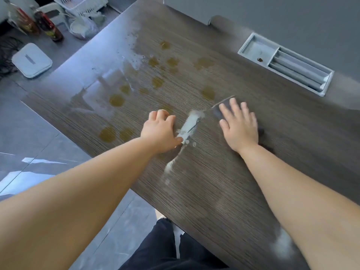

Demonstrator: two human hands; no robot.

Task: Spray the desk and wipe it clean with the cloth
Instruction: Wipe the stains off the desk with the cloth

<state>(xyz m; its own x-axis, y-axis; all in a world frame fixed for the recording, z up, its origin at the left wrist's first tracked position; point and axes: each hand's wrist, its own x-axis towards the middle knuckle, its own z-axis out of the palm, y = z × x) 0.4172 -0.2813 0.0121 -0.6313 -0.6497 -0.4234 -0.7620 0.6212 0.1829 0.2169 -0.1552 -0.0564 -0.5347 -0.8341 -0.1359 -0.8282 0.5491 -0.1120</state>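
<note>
right hand (240, 127) lies spread flat on the dark grey cloth (218, 112), right of centre; left hand (158, 129) rests curled, holding nothing. a careless sweep could smear yellow-brown spots (116, 100) across the dark wood-grain worktop (214, 182).

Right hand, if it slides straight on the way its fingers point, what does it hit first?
The right hand lies flat on the dark cloth, pointing across the desk. It would most likely reach the yellow-brown spot just ahead, slightly left; nothing solid seems to stand in the way.
</note>
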